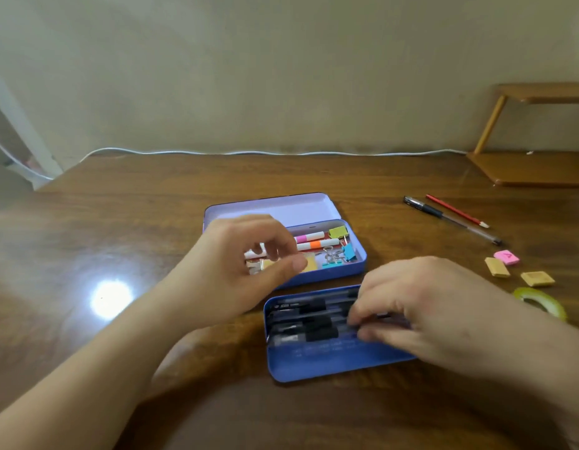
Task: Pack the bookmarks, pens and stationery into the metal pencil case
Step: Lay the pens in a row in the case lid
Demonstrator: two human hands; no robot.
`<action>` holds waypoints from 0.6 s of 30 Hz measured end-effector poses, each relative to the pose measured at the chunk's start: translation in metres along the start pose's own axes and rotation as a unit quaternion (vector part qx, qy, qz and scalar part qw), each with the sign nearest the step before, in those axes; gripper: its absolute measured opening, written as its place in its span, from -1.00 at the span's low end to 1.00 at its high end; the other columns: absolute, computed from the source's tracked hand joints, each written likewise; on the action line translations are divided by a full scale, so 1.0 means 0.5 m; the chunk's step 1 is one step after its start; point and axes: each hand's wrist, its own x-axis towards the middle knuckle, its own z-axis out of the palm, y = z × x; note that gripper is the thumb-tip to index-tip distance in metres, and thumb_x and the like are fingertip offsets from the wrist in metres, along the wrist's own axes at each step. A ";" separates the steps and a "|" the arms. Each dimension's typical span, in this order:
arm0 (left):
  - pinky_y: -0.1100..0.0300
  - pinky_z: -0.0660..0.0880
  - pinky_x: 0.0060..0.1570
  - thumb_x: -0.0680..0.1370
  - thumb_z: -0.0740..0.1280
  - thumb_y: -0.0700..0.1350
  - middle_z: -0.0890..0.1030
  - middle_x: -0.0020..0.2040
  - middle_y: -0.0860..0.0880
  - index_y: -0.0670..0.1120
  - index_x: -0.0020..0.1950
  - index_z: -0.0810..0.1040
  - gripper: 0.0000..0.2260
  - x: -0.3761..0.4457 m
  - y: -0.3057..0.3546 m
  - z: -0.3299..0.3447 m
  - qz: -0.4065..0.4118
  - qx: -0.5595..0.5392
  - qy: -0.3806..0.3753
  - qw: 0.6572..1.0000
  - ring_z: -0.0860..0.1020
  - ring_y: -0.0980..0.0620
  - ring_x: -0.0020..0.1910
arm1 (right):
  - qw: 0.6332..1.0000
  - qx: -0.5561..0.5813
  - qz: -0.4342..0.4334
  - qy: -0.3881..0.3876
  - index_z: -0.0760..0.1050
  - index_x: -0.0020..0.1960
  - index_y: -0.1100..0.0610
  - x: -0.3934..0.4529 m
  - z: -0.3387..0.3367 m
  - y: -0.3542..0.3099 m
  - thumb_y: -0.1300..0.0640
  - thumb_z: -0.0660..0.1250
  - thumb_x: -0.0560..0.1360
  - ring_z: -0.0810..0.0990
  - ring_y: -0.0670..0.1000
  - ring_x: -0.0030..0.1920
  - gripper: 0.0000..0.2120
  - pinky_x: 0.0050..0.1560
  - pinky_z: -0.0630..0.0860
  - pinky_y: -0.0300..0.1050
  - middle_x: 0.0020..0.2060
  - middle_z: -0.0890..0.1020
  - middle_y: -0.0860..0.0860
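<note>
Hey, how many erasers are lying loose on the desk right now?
3, all right of the case: a pink eraser, a tan eraser touching its left side, and another tan one nearer. The hands may hide more.

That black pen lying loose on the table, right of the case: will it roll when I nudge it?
Probably a little. The black pen looks round-barrelled and lies flat on the smooth, glossy table, so a sideways push may roll it. Its clip end might stop it early. It looks stiff and light, easy to pinch mid-barrel.

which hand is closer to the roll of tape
Right. The right hand rests on the pens in the blue tray, just left of the tape roll; the left hand hovers farther left, over the open case.
</note>
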 end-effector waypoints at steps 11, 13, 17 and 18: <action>0.20 0.43 0.00 0.37 0.51 0.11 0.55 -0.09 0.19 0.12 -0.09 0.61 -0.81 -0.009 0.017 0.012 0.090 0.105 -0.232 0.963 0.44 0.18 -0.04 | 0.999 -0.036 0.010 0.000 0.43 0.01 -0.16 0.009 0.019 -0.016 -0.11 0.25 0.51 0.39 -0.17 -0.12 -0.91 -0.24 0.22 -0.31 -0.19 0.42 -0.21; 0.22 0.39 0.04 0.35 0.51 0.11 0.53 -0.10 0.20 0.13 -0.10 0.60 -0.80 -0.009 0.016 0.014 0.098 0.126 -0.232 0.960 0.40 0.20 -0.04 | 0.999 -0.039 0.009 0.008 0.42 -0.03 -0.16 0.008 0.019 -0.019 -0.12 0.25 0.50 0.39 -0.17 -0.13 -0.91 -0.24 0.23 -0.33 -0.22 0.41 -0.22; 0.17 0.38 0.08 0.35 0.48 0.10 0.53 -0.11 0.21 0.14 -0.12 0.58 -0.82 -0.009 0.018 0.016 0.096 0.136 -0.234 0.958 0.41 0.18 -0.03 | 0.998 -0.002 0.062 0.008 0.52 0.02 -0.15 0.009 0.000 0.003 -0.26 0.27 0.45 0.51 -0.18 -0.12 -0.75 -0.12 0.47 -0.21 -0.18 0.55 -0.24; 0.17 0.38 0.08 0.35 0.47 0.10 0.54 -0.11 0.21 0.14 -0.11 0.58 -0.83 -0.010 0.017 0.016 0.096 0.134 -0.234 0.958 0.41 0.17 -0.03 | 0.993 0.031 0.105 0.041 0.56 -0.02 -0.15 0.008 -0.008 0.028 -0.28 0.28 0.42 0.53 -0.18 -0.16 -0.73 -0.13 0.51 -0.16 -0.21 0.59 -0.23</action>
